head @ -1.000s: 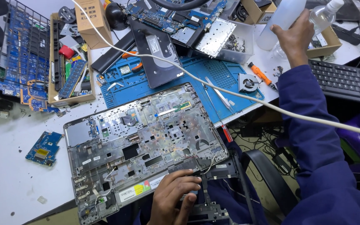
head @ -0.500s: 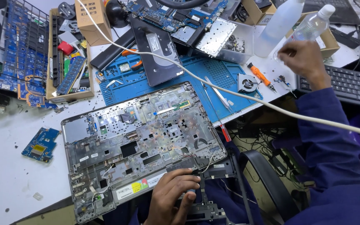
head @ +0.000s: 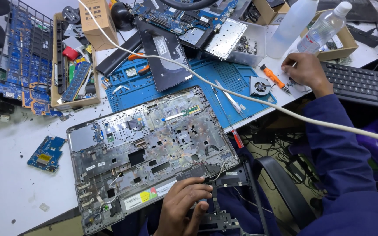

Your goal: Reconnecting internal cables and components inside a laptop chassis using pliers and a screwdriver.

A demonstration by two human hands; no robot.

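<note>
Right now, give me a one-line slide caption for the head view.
Left hand steadies a stripped grey laptop chassis while the right hand rests near an orange-handled screwdriver on a cluttered white bench.

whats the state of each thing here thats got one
laptop chassis: opened, insides bare, lying flat
left hand: fingers resting on chassis near edge
right hand: down on the table by the screwdriver
clear bottle: capped
white bottle: upright
fan: loose on blue mat
</note>
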